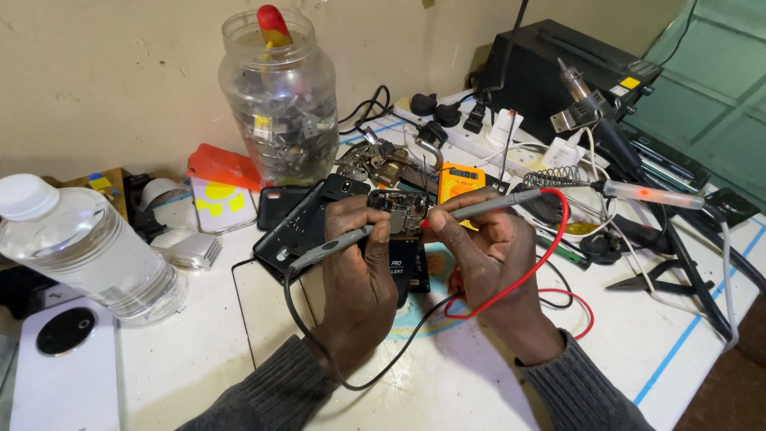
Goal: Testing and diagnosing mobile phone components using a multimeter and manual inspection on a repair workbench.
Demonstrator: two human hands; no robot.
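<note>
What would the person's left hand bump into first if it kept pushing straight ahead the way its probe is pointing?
The left hand holds a grey probe aimed up and right at the opened phone. Its tip seems already at the circuit board, so it would meet that first; past it waits the right hand's probe tip, though depth is unclear.

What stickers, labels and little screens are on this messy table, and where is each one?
Orange multimeter: behind the hands, boxy, with a small grey screen.
Yellow stickers: on a white phone case left of the open phone.
Yellow label: square, on the black box at back right.
Yellow tag: inside the clear jar.
</note>
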